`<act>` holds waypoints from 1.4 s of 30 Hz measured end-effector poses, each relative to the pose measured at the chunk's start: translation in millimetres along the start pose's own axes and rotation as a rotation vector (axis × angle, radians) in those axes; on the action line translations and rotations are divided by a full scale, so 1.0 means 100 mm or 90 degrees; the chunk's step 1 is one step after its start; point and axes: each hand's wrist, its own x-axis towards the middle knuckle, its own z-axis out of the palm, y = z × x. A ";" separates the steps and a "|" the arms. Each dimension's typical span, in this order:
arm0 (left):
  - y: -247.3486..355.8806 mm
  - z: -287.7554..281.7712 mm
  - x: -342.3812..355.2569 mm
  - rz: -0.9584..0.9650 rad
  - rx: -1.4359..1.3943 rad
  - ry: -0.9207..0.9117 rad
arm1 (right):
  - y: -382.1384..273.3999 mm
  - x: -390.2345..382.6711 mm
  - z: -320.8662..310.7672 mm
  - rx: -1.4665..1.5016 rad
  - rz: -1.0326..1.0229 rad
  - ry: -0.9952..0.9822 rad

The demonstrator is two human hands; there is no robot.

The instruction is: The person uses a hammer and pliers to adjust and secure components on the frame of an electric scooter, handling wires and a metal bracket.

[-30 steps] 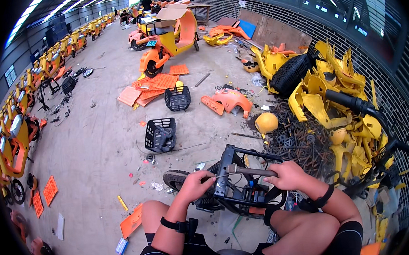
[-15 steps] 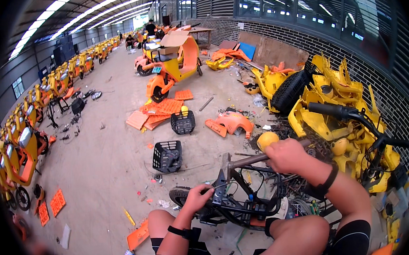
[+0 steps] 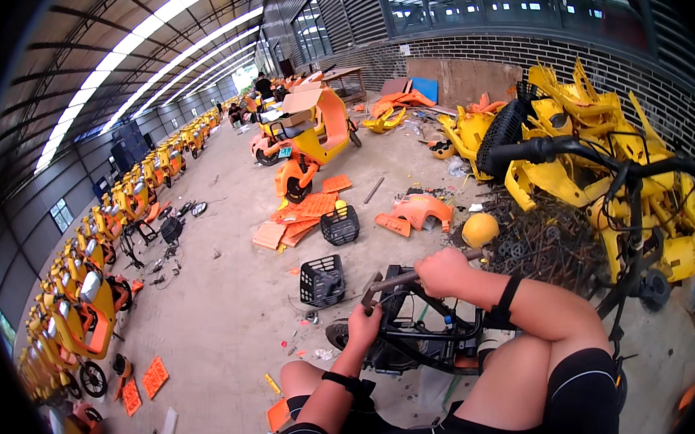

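My right hand (image 3: 442, 273) is closed on the handle of a hammer (image 3: 400, 279). The hammer's head lies just above my left hand (image 3: 361, 324), which is closed on a thin metal rod, now mostly hidden, at the front part of a black scooter frame (image 3: 444, 327). A black tyre (image 3: 337, 332) shows beside that frame, between my bare knees. Black handlebars (image 3: 560, 150) rise at the right, joined to a long bent tube.
Yellow and orange scooters (image 3: 88, 316) line the left. Ahead stand more scooters (image 3: 310, 147), a person (image 3: 262, 84), two baskets (image 3: 320, 282) and orange panels (image 3: 299, 216). Yellow body parts (image 3: 672, 251) and dark scrap metal (image 3: 526, 237) are piled at the right beside a brick wall.
My right hand lifted the hammer, then brought it down and leftward to just above my left hand, which shifted slightly right. The view has tilted up, showing more roof.
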 end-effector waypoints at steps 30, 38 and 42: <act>-0.09 0.15 -0.02 0.030 -0.088 -0.028 | 0.25 0.02 0.41 0.208 0.184 -0.156; -0.11 0.23 -0.03 0.023 -0.100 0.009 | 0.48 -0.14 0.66 0.322 0.155 -0.195; -0.24 0.17 0.02 0.040 -0.120 0.016 | 0.47 -0.13 0.64 0.384 0.166 -0.227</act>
